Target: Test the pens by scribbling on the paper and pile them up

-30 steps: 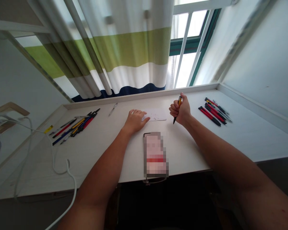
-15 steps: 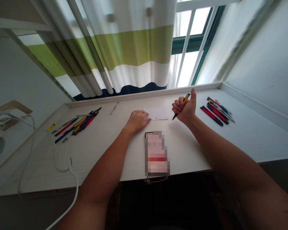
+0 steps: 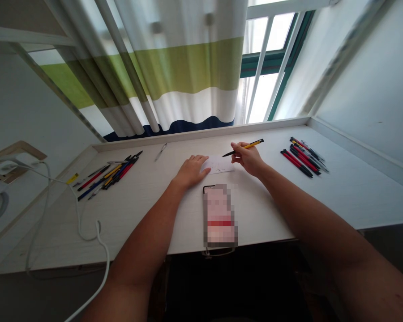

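Observation:
My left hand [image 3: 192,171] lies flat, fingers stretched out, over the left side of a small white sheet of paper [image 3: 220,164] with faint marks on it. At the paper's right edge, my right hand [image 3: 246,158] grips a yellow and black pen [image 3: 251,144] between thumb and fingers. The pen slants, its black tip pointing left over the upper part of the paper. Whether the tip touches the paper I cannot tell. Nearer to me, below the paper, lies a phone [image 3: 219,217] with a blurred screen.
Several pens [image 3: 110,174] lie in a pile on the left of the white desk [image 3: 147,205]. Another pile of pens [image 3: 304,156] sits at the right. A single white pen [image 3: 160,152] lies near the back edge. A white cable [image 3: 102,243] runs along the left side.
My right hand has moved left to the paper, and its grip has changed from a fist with the thumb raised to a writing-style hold. My left hand stays in place.

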